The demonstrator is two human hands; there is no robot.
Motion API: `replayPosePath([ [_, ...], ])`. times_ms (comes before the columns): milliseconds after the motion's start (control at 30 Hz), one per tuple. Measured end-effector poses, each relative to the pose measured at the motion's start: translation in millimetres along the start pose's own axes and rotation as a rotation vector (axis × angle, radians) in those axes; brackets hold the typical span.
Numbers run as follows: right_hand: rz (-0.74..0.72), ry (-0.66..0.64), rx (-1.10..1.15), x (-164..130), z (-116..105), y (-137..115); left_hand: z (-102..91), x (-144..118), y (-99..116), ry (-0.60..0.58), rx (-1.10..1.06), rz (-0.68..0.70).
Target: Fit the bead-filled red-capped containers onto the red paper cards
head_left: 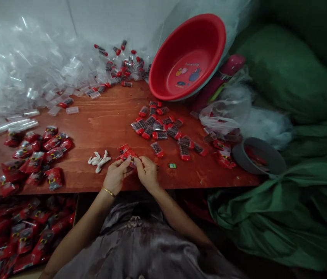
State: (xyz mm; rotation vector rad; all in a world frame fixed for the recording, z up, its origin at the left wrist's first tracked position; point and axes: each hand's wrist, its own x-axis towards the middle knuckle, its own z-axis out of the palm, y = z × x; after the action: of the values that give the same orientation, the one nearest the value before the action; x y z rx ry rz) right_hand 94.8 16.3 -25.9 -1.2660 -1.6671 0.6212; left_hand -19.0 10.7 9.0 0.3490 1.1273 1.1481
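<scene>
My left hand (115, 176) and my right hand (148, 173) meet near the table's front edge, fingers pinched on a small red printed packet (125, 150). Fingertips hide the packet's lower part, so I cannot see whether it is sealed. White, crumpled, finger-like pieces (98, 159) lie just left of my left hand. To the right of my right hand is a tiny green item (172, 166). Beyond the hands several small clear containers with red ends and dark contents (160, 135) lie in a loose pile. Filled red packets (34, 162) are heaped at the left.
A large red basin (159, 79) leans at the back. Clear plastic pieces (35, 58) pile up at back left. At right stand a grey bowl (243, 155), plastic bags (227, 112) and green sacks (282, 201). Below the table's left edge, more red packets (25, 240) fill a box.
</scene>
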Motion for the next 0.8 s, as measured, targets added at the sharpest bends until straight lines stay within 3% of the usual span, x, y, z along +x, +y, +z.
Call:
replayPosePath([
  [100,-0.089,-0.097,-0.015,7,-15,5,-3.4,3,6,0.028,-0.014,-0.012],
  [233,-0.177,-0.210,-0.136,40,-62,35,-8.0,7,14,0.056,0.000,0.000],
  [300,-0.236,-0.363,-0.486,59,-85,52,-7.0,7,15,0.039,0.005,-0.032],
  [367,-0.308,-0.542,-0.688,73,-101,64,-5.0,8,13,0.005,0.014,-0.076],
  [433,-0.369,-0.637,-0.786,78,-110,67,-3.8,8,10,-0.036,0.022,-0.113],
  [600,-0.408,-0.658,-0.758,69,-110,60,-6.3,6,10,-0.085,-0.003,-0.156],
  [800,-0.253,-0.557,-0.701,54,-100,62,-8.8,2,12,-0.089,-0.024,-0.185],
])
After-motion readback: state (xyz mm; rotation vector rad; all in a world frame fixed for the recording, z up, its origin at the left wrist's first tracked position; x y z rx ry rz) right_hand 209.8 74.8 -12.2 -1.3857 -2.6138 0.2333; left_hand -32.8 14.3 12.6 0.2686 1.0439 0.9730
